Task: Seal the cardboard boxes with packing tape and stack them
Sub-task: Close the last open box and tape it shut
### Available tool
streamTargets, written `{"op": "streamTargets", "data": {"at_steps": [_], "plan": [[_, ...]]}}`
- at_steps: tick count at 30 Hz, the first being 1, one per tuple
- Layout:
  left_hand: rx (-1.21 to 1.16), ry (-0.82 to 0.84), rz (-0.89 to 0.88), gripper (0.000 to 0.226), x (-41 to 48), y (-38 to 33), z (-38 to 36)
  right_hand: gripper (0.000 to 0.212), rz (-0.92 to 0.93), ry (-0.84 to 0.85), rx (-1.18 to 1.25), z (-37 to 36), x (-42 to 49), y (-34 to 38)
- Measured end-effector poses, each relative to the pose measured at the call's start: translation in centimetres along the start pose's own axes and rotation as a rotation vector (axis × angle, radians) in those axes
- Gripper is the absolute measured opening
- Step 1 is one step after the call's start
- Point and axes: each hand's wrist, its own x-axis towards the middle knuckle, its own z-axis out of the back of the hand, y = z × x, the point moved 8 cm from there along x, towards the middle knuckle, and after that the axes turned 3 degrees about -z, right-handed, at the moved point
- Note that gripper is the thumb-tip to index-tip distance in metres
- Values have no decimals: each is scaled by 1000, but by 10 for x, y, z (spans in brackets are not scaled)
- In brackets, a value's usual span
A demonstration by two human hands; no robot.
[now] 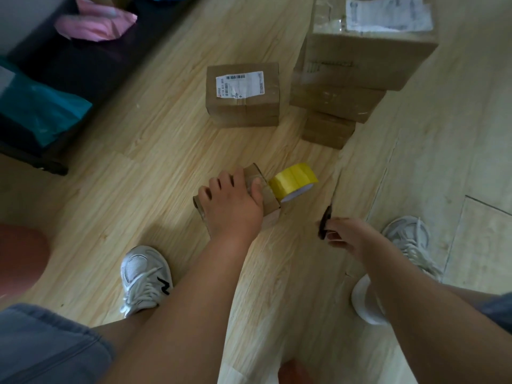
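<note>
**Inspector:** Location of the item under work?

**Recorder:** A small cardboard box [270, 202] sits on the wooden floor [138, 162], in front of the crouching person and between their two white shoes. A yellow tape roll [293, 177] stands on edge against the box's right end, touching it.

**Inspector:** Left hand?

**Recorder:** The left hand [235, 206] lies on top of the box and holds it. The fingers [214, 187] are spread and bent over the far-left edge. The thumb [259, 191] reaches across the top toward the tape roll.

**Inspector:** Right hand?

**Recorder:** The right hand [349, 235] is off the box, to its right and just above the floor. Thumb and fingertips pinch a dark narrow tool [324, 223] — too blurred to identify. The remaining fingers are curled; I cannot tell how tightly.

**Inspector:** Other boxes?

**Recorder:** A labelled box [243, 106] rests on the floor beyond the work area, its white barcode label facing up. Just to its right is a stack of boxes [360, 59] — the largest is on top and carries a white label, and smaller boxes sit beneath it. The stack is uneven, with edges not aligned.

**Inspector:** Surroundings?

**Recorder:** A dark seat [83, 65] runs along the upper left. A pink bag [94, 23] and a teal bag [41, 109] lie on it.
</note>
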Motion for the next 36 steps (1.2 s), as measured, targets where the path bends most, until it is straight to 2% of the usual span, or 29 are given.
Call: {"op": "streamTargets", "data": {"at_steps": [6,10,15,19,24,30,36], "plan": [[-43,95,129,53,-8,6,4,36,250,294,-14,9,-55,21],[-82,144,191,53,-10,11,4,38,297,503,-85,1,-78,26],[-208,230,284,56,-9,20,3,73,275,708,-244,-17,-92,25],[-231,240,285,58,-13,25,3,75,239,722,-402,-27,-95,25],[-288,232,281,59,-12,25,4,76,252,708,-373,-44,-95,44],[-561,293,450,55,-6,44,1,59,263,705,-381,-56,-92,62],[-922,466,501,49,13,50,-2,48,293,715,-398,-61,-88,72]]}}
